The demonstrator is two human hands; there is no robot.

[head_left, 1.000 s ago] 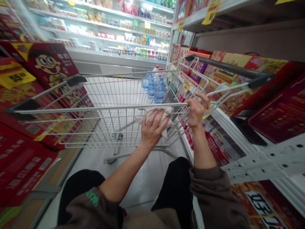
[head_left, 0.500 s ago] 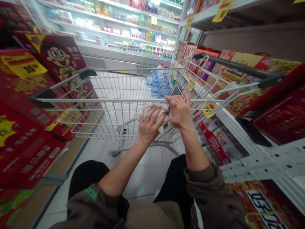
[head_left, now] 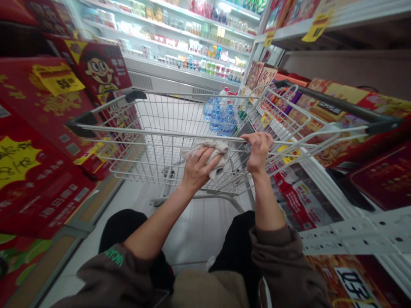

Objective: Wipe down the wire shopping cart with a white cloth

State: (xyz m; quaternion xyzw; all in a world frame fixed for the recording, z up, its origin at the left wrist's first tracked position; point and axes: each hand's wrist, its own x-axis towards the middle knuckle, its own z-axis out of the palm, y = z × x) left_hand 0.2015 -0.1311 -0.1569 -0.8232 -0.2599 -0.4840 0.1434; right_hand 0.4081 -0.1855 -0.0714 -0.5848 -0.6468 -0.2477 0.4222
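A wire shopping cart [head_left: 154,136] stands crosswise before me, its long side facing me and its dark handle [head_left: 334,100] at the right. My left hand [head_left: 199,167] grips a crumpled whitish cloth [head_left: 221,149] and presses it against the side wires, just under the top rail. Part of the cloth is hidden beneath my fingers. Farther right, my right hand [head_left: 258,149] is curled over the top rail, its fingers wrapped around the metal. A dark grey panel [head_left: 246,131] shows through the cart just behind that hand.
Stacked red boxes [head_left: 48,128] with yellow price tags line the left side. Shelves of boxed goods [head_left: 321,107] run along the right, with a white metal upright [head_left: 356,226] close to my right arm. Bottled water packs [head_left: 220,115] stand on the floor beyond the cart, before a lit refrigerated display [head_left: 173,38].
My right hand has moved right along the rail, away from the cloth. My left hand stays on the cloth at the wires. The whole view has shifted slightly.
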